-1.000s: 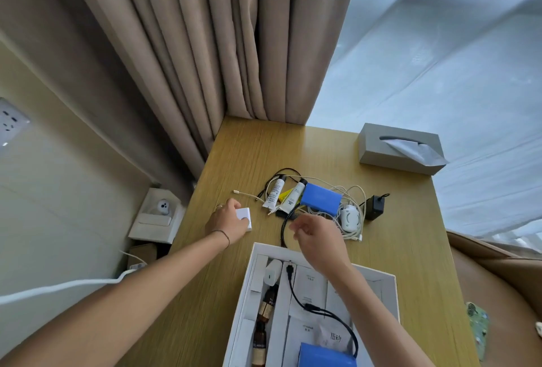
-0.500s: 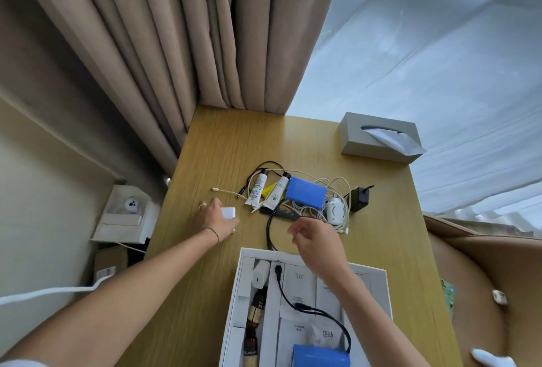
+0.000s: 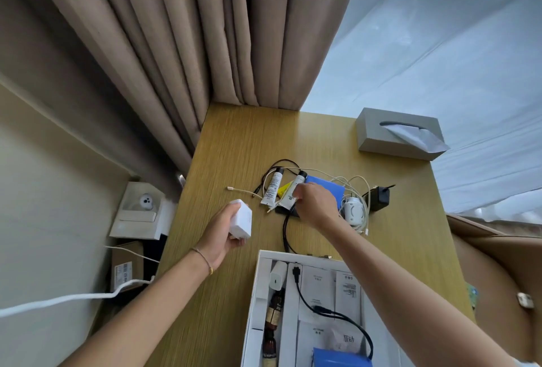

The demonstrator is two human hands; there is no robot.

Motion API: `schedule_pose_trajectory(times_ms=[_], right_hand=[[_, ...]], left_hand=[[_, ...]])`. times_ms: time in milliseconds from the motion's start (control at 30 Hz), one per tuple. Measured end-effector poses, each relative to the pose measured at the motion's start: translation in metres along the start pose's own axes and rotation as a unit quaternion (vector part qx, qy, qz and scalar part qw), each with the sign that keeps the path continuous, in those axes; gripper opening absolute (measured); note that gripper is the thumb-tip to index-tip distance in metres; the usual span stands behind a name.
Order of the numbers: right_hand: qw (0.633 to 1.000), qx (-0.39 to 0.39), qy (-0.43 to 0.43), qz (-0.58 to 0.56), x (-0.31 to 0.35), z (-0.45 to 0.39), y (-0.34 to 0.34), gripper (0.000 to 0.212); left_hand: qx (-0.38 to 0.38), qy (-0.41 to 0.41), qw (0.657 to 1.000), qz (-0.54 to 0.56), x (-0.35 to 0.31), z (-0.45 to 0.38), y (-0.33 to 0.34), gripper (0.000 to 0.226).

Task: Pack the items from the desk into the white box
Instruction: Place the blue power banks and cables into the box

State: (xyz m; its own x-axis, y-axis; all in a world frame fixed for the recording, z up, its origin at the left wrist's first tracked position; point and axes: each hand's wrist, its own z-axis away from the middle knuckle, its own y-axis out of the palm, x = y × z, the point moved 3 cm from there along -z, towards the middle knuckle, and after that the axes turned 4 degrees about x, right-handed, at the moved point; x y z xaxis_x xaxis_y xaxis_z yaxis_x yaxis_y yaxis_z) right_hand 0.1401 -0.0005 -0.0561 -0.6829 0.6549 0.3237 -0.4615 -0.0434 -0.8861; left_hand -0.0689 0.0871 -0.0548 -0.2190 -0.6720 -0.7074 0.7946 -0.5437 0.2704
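Head view: left hand [image 3: 223, 231] grips a white charger cube [image 3: 241, 218], lifted off the bench [image 3: 234, 143] just beyond the far left corner of the white box [image 3: 258, 287]. Right hand [image 3: 315, 204] is beyond the box's far wall, fingers curled down onto a white tube [image 3: 291, 192] in the pile; whether the grip has closed on it I cannot tell. Around that tube lie a second tube [image 3: 272, 187], a blue case [image 3: 330, 187] and a tangle of white cables [image 3: 356, 187].

Risks, as I judge them: lifting the tube could snag the cables and drag the neighbours. The black cord [image 3: 286, 234] trailing over the box's far wall may catch the wrist. Dropping the cube onto the brown bottles [image 3: 272, 312] could knock them.
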Motion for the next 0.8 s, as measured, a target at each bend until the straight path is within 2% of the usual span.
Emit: schedule_pose_trajectory(times_ms=[100,167,333,567,700,800], right_hand=[[0.991,-0.031,-0.051,0.117,0.005,-0.022,0.004,0.036],[0.97,-0.038,-0.099,0.217,0.007,-0.034,0.008,0.032],[0.917,-0.017,-0.163,0.363,0.006,-0.048,0.019,0.031],[0.898,-0.035,-0.183,0.399,0.004,-0.051,0.029,0.038],[0.896,-0.027,-0.197,0.397,0.002,-0.055,0.027,0.049],[0.899,-0.024,-0.209,0.386,-0.001,-0.053,0.025,0.052]], left_hand=[[0.009,0.023,1.0,0.009,-0.015,0.023,0.008,0.018],[0.009,0.03,0.999,-0.002,-0.023,0.04,0.012,0.018],[0.031,0.037,0.998,-0.05,-0.031,0.078,0.021,0.042],[0.05,0.037,0.995,-0.073,-0.027,0.104,0.032,0.046],[0.048,0.035,0.996,-0.07,-0.021,0.11,0.039,0.026],[0.055,0.029,0.996,-0.064,-0.018,0.116,0.046,0.024]])
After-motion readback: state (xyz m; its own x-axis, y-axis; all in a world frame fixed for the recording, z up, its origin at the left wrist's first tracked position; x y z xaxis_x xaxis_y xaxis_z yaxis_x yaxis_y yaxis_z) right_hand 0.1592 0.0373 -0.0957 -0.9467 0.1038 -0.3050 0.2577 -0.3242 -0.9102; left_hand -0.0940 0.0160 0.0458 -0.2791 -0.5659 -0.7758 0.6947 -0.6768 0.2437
